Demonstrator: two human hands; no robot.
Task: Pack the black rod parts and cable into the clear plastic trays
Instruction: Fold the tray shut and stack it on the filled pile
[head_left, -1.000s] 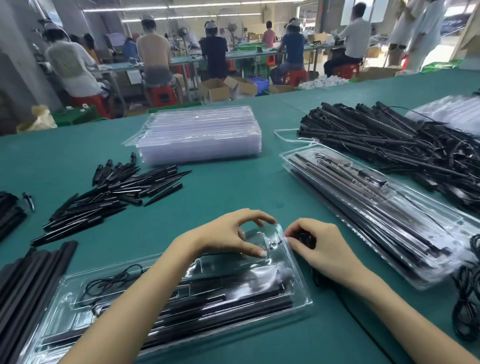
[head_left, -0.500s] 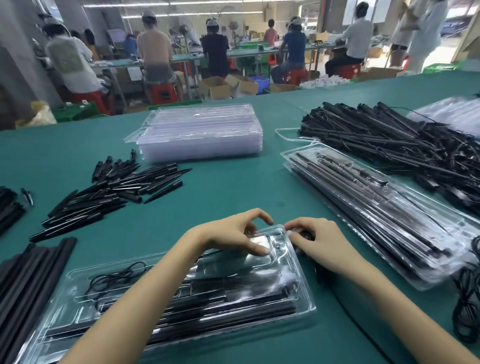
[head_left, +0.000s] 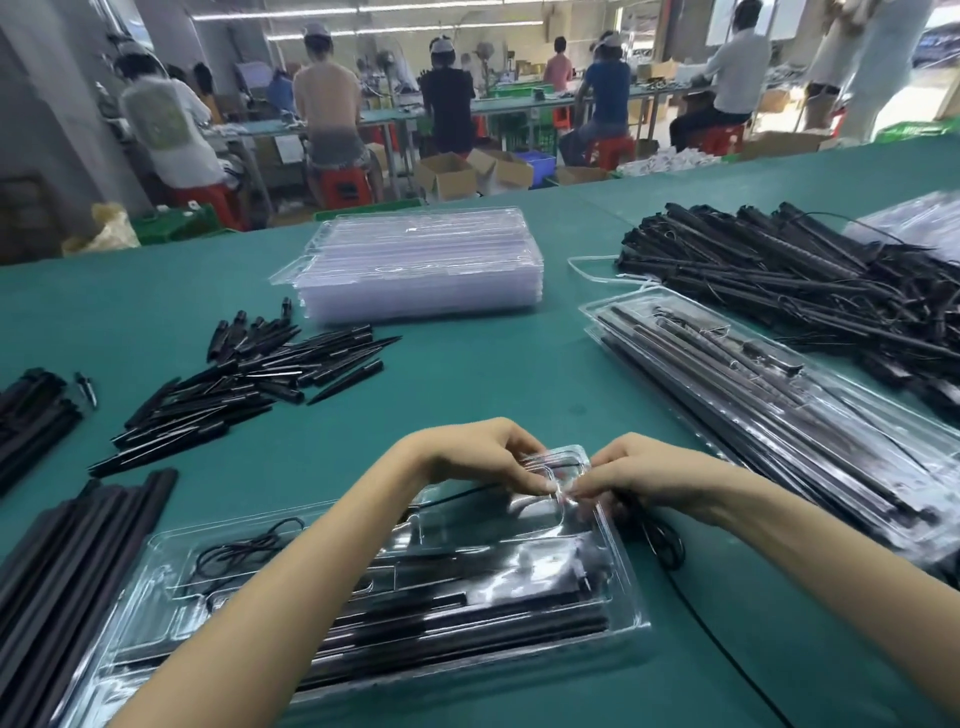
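Left hand (head_left: 483, 457), right hand (head_left: 639, 470) pinch tray (head_left: 618, 582) far corner; cable (head_left: 662, 540) seemingly under right.

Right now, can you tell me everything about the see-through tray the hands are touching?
The clear plastic tray lies flat on the green table, closest to the person. It is thin, shiny, moulded plastic with long grooves and a small pocket at its right end. Black rods fill the grooves, and a thin black cable curls at its left end. The left hand and right hand pinch at the right-end pocket.
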